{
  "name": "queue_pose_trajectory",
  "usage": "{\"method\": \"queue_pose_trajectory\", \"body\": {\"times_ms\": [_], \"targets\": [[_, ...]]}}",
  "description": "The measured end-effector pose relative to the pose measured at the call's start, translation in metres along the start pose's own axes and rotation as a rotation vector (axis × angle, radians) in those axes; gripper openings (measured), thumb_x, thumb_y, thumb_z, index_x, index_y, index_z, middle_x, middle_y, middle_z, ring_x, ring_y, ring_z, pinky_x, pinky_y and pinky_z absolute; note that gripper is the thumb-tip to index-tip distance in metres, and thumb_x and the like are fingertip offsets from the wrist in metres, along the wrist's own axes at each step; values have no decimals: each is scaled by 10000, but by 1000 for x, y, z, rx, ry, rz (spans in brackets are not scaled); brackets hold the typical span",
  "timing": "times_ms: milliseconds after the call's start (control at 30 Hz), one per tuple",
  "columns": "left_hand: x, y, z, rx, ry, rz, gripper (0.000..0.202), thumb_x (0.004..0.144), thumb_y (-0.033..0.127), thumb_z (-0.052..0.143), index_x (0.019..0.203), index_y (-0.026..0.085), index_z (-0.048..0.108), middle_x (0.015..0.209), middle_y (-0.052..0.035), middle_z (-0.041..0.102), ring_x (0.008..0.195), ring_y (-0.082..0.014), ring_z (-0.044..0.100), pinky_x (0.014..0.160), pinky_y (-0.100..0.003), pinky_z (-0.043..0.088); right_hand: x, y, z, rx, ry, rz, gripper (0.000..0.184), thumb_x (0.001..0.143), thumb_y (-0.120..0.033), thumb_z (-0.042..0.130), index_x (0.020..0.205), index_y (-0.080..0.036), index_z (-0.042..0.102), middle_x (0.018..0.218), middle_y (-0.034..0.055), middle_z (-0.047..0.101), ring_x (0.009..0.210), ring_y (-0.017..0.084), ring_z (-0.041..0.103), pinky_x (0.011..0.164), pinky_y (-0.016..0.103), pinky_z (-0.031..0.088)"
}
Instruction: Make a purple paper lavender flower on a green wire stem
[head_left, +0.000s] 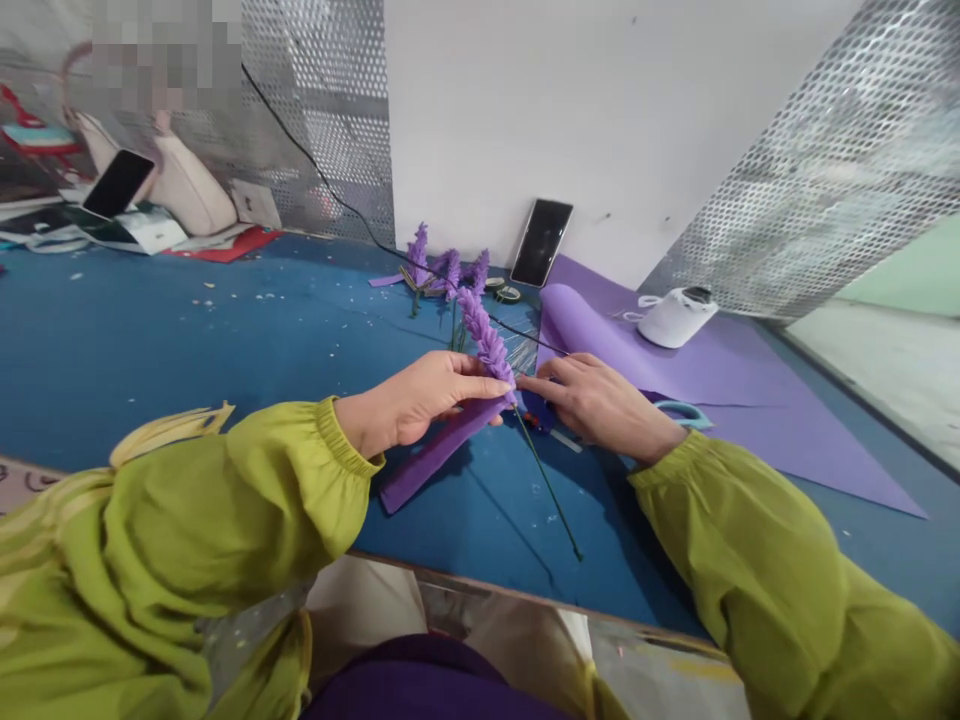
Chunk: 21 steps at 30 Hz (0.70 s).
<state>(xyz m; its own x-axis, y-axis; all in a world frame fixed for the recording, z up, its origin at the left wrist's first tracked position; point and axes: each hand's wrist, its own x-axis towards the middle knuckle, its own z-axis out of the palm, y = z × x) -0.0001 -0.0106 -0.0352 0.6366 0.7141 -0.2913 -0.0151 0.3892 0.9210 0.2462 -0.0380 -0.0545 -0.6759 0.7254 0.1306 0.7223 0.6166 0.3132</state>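
Observation:
My left hand [431, 395] pinches a purple artificial lavender stalk [484, 335] at the base of its petals, along with a folded purple strip [442, 455] that hangs down to the left. From the pinch a thin green wire stem [547, 480] slants down to the right, its end just above the table. Close beside the flower's base is my right hand [592, 405], its fingers curled and the index finger pointing at the petals. Whether its fingertips touch the flower is unclear. Under the right hand lies a dark blue object [538, 408], mostly hidden.
Behind the hands lie several finished lavender stalks [448, 270]. A phone [541, 242] leans on the white panel. Purple sheets [720, 370] cover the right side, with a white cup-like container [676, 318] and light-blue scissor handles [684, 413]. A black cable [330, 190] crosses the blue table [225, 350].

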Motion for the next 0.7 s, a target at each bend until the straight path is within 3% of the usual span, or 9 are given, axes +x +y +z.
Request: {"method": "queue_pose_trajectory", "body": {"times_ms": [200,333,433,533,700], "targets": [[1,2,-2,-15,36,27,290,638,300,860,832,144,711,774,-20,711,683,-120,669,657,-232,494,-1,-6,-8,54,2,-44,483,822,-55,477,1284,-158,569,1333,145,596,1071,250,596,859,384,397],[-1,4,-4,-7,55,59,296,638,318,858,837,156,710,798,-20,713,697,-122,670,671,-241,498,0,-7,-7,66,-5,-46,522,772,-70,521,1282,-169,568,1257,137,636,1042,265,594,852,400,395],[-5,8,-8,-20,95,107,303,656,340,845,856,158,707,823,-24,715,701,-123,670,675,-244,499,-2,-4,-3,100,38,-8,412,774,-100,533,1178,-134,600,1174,160,641,990,269,600,889,415,405],[-7,12,-15,-45,187,166,282,689,329,825,867,150,700,814,-22,708,681,-117,662,652,-235,493,-6,-2,1,257,102,119,255,864,-190,512,1100,-146,597,1130,154,644,936,252,617,834,382,451],[-3,10,-25,-98,284,225,212,732,278,791,854,145,680,787,-16,695,677,-130,673,635,-248,511,-13,-11,-3,560,373,460,217,887,-317,575,1081,-219,576,973,61,668,852,231,644,770,359,492]]}}
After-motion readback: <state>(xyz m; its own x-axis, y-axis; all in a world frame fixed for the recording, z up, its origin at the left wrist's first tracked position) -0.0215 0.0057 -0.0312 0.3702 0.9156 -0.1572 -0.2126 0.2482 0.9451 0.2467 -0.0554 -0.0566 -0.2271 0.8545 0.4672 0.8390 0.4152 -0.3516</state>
